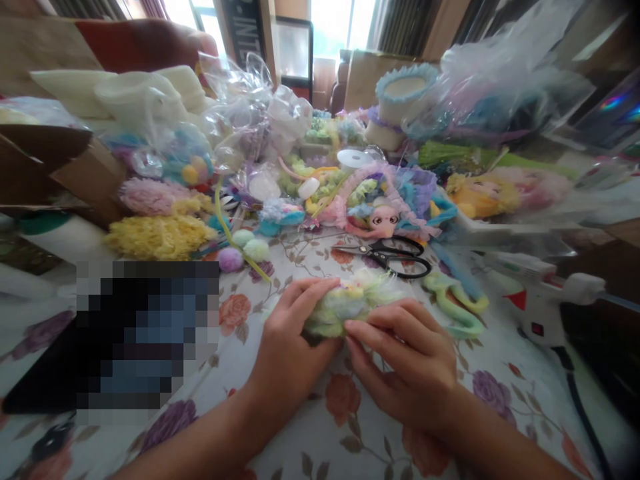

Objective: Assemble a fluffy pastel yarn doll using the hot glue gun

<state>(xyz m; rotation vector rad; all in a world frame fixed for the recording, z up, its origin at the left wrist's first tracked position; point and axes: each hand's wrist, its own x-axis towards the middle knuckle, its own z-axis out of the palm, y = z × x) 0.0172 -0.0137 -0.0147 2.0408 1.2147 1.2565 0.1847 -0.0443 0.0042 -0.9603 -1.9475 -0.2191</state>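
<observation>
A fluffy pale green and yellow bundle of soft, gauzy material [345,308] is held just above the flowered tablecloth [280,427]. Around its left side curls my left hand [295,333], fingers over the top and thumb below. My right hand [405,353] pinches the bundle's lower right edge between thumb and index finger. What kind of item the bundle is, I cannot make out. Black-handled scissors [387,255] lie just beyond it, partly opened. Right of my right hand rests a light green fuzzy strip [455,310].
A white glue gun [545,287] with a cable stands at the right. On the left lies a tablet [55,360], its screen blurred out. Small pompoms [243,250], yellow yarn [160,237], a doll face [384,219] and plastic bags [500,80] crowd the far side.
</observation>
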